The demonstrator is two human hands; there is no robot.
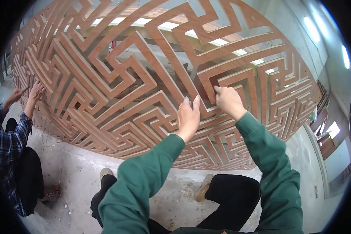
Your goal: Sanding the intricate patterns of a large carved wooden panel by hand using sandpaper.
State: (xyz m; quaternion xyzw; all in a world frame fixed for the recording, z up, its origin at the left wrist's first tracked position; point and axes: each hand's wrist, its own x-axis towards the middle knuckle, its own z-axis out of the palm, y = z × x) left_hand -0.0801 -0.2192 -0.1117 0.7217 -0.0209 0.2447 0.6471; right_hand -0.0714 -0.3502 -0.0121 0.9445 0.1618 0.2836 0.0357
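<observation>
A large reddish-brown wooden lattice panel (140,74), cut in a maze-like pattern with pale edges, stands in front of me. My left hand (188,119) rests against its bars near the middle, fingers stretched up and slightly apart. Just right of it, my right hand (229,102) is closed at the corner of an angular bar, its fingertips by the bar's edge. A dark reddish patch (213,81) shows in the gap beside those fingers; whether it is something held, I cannot tell.
At the left, a person in a plaid shirt (11,136) has both hands at the same panel. Below lies a stained concrete floor (78,175), with my shoes close under the panel's lower edge. Pale sheets (337,160) and other stock lean at the right wall.
</observation>
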